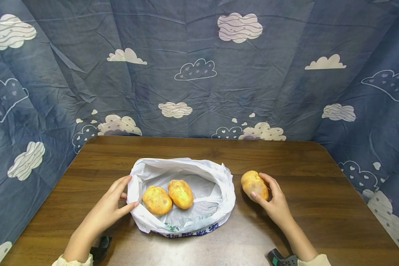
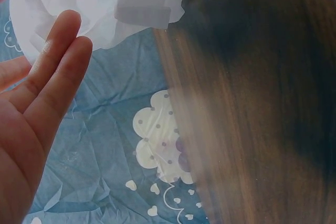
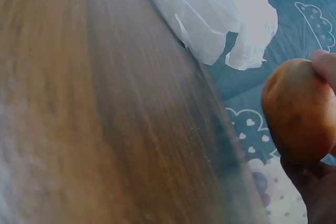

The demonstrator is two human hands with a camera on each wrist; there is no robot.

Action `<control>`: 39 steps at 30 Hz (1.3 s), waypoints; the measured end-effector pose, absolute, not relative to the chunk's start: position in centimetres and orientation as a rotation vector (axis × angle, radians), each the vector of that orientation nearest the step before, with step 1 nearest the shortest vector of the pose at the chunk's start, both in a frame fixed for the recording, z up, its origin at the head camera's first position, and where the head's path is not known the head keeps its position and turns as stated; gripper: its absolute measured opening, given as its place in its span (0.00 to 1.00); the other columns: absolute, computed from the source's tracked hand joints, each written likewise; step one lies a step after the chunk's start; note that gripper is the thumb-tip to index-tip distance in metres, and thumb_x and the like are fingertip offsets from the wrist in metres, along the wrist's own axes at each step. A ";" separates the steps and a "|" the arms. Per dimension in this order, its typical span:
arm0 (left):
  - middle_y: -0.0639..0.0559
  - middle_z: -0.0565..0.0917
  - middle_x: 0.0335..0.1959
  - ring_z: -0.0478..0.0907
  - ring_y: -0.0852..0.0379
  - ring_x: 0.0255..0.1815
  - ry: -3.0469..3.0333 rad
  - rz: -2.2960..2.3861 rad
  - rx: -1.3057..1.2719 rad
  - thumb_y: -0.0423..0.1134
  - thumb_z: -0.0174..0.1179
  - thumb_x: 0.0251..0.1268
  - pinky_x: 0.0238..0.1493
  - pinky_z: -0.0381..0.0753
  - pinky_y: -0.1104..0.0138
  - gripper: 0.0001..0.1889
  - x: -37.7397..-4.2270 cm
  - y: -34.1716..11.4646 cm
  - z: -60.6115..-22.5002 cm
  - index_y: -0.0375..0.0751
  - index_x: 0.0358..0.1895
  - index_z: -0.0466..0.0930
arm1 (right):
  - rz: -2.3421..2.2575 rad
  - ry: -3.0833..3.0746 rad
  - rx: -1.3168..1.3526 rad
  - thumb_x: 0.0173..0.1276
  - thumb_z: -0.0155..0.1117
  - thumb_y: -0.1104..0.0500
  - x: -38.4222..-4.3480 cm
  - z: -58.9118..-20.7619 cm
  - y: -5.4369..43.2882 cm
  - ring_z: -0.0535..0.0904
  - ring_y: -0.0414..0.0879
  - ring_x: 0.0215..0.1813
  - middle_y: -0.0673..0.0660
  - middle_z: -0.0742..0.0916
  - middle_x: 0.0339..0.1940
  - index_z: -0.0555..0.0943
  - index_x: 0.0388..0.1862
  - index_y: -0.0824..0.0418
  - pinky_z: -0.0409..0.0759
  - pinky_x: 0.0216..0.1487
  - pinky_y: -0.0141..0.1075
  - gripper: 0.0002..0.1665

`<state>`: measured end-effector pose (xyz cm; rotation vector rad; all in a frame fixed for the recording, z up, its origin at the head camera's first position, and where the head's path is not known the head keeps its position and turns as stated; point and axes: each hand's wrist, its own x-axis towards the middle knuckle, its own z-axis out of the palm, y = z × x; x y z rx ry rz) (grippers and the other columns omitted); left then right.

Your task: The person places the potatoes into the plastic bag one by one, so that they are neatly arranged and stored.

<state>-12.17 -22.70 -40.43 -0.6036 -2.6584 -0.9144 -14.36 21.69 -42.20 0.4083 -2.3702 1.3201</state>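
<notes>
A white plastic bag (image 1: 225, 184) stands with its mouth spread wide on the wooden table. Inside it, toward the left, two yellow potatoes lie side by side: one potato (image 1: 157, 200) nearer the left wall, the other potato (image 1: 180, 194) touching it. My left hand (image 1: 108, 207) touches the bag's left rim with thumb and forefinger spread apart; two straight fingers (image 2: 63, 72) show beside the plastic in the left wrist view. Right of the bag, my right hand (image 1: 275, 202) grips a third potato (image 1: 252, 183) between thumb and fingers. Whether this potato touches the table cannot be told.
Brown wooden table (image 1: 319, 184) surrounds the bag. A blue curtain (image 1: 199, 92) with cloud prints hangs behind and at both sides. Black devices sit at the wrists, one at the left wrist (image 1: 101, 248) and one at the right wrist (image 1: 280, 258).
</notes>
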 end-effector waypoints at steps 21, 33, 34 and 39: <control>0.37 0.64 0.57 0.77 0.59 0.32 -2.652 -0.934 -0.612 0.34 0.68 0.47 0.34 0.76 0.65 0.38 -12.2 -22.6 -40.4 0.29 0.62 0.59 | 1.434 -2.204 0.591 0.45 0.65 0.80 -14.2 -40.7 20.1 0.66 0.39 0.56 0.65 0.69 0.58 0.64 0.60 0.73 0.65 0.53 0.24 0.40; 0.37 0.64 0.57 0.77 0.59 0.32 -2.649 -0.926 -0.610 0.34 0.68 0.47 0.34 0.76 0.64 0.38 -12.2 -22.6 -40.4 0.29 0.62 0.59 | 1.510 -2.080 0.801 0.39 0.65 0.84 -14.0 -39.0 16.8 0.65 0.47 0.60 0.74 0.68 0.55 0.64 0.55 0.80 0.64 0.58 0.30 0.39; 0.36 0.64 0.57 0.77 0.59 0.32 -2.651 -0.926 -0.610 0.34 0.68 0.47 0.34 0.76 0.64 0.38 -12.2 -22.6 -40.4 0.29 0.62 0.59 | 1.516 -2.070 0.822 0.39 0.65 0.84 -14.0 -38.9 16.5 0.65 0.48 0.60 0.75 0.68 0.55 0.64 0.55 0.80 0.63 0.58 0.30 0.39; 0.36 0.64 0.57 0.77 0.59 0.32 -2.663 -0.920 -0.607 0.35 0.68 0.47 0.35 0.76 0.63 0.38 -12.2 -22.6 -40.4 0.29 0.62 0.59 | 1.526 -2.061 0.890 0.39 0.66 0.82 -14.1 -38.7 15.1 0.64 0.49 0.60 0.74 0.68 0.55 0.64 0.55 0.79 0.63 0.59 0.32 0.39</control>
